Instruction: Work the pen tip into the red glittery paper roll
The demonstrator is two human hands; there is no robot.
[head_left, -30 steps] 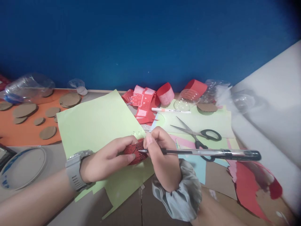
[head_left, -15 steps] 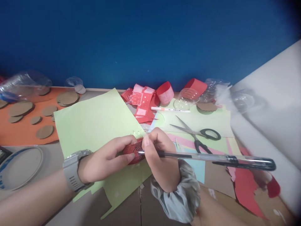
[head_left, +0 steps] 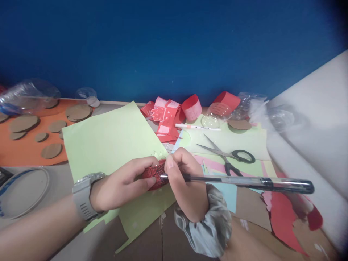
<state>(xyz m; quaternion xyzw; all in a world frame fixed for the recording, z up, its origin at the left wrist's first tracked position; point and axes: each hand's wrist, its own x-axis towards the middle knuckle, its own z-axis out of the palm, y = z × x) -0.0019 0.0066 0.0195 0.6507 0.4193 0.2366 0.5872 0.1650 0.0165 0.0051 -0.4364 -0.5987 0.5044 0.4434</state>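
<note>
A small red piece (head_left: 154, 175) covered in a black crosshatch pattern is pinched in my left hand (head_left: 127, 183), above a light green sheet (head_left: 108, 139). My right hand (head_left: 186, 181) grips a clear-barrelled black pen (head_left: 239, 181), and its fingertips also touch the right end of the red piece. The pen's tip points left and lies against the patterned surface, while its barrel extends far to the right. My right palm is hidden behind the thumb.
Open scissors (head_left: 227, 154) and a white marker (head_left: 197, 127) lie behind my right hand. Red paper rings (head_left: 191, 108) stand at the back. Cardboard discs (head_left: 51, 150) rest on orange paper (head_left: 16, 154) at left, near a round lid (head_left: 24, 194).
The pen's far end has shifted slightly up and left. Both hands remain nearly where they were, still holding the red piece and the pen.
</note>
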